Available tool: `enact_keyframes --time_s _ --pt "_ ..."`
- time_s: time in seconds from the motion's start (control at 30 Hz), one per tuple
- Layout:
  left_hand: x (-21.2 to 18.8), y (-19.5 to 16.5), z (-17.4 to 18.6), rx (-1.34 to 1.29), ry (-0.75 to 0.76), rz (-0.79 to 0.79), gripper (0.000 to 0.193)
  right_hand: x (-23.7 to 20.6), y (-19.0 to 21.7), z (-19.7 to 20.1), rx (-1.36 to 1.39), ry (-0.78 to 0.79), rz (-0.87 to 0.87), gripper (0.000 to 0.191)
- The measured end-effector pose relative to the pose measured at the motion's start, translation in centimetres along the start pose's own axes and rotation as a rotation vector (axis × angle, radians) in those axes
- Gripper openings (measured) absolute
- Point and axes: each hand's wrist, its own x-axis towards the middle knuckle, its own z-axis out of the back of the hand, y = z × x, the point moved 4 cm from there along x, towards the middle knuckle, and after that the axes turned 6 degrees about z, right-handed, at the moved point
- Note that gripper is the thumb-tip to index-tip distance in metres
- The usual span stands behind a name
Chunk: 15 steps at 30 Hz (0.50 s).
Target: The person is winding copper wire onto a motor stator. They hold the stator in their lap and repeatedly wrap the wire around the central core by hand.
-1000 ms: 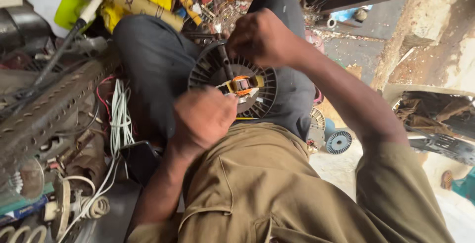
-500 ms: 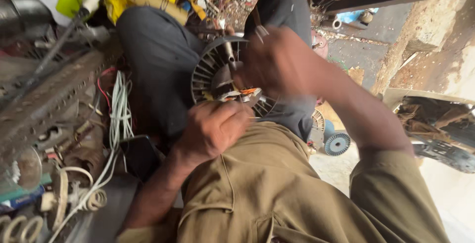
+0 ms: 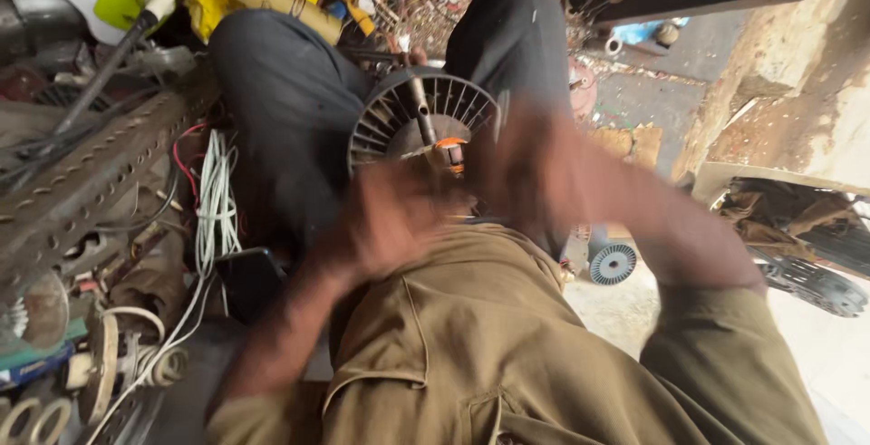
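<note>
Head view: the finned motor housing [image 3: 421, 128] rests in the lap for steadiness, the left hand [image 3: 390, 223] and right hand [image 3: 535, 173] just below it, too blurred to tell their fingers' grip.

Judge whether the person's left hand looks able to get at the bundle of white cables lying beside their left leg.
Probably yes: the left hand, blurred at the round finned part, has only the dark-trousered leg between it and the white cables, which lie uncovered.

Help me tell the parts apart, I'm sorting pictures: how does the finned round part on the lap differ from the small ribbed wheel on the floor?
The finned round part is bigger and dark, resting between the knees by the blurred left hand and right hand. The small ribbed wheel is pale blue-grey and lies flat, untouched. The finned part has a metal shaft; the wheel shows none. Both are round with radial ribs.
</note>
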Motion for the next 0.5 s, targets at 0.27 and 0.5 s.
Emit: enact_keyframes --time_s 0.27,0.5 --pt "4.3 6.9 -1.6 -0.202 -0.107 0.062 0.025 -0.4 -4.3 2.1 -0.212 -0.129 -0.210 0.009" --pt "4.9 1.7 2.1 -0.209 0.038 0.170 0.009 0.1 3.0 0.5 0.138 0.032 0.114 0.022"
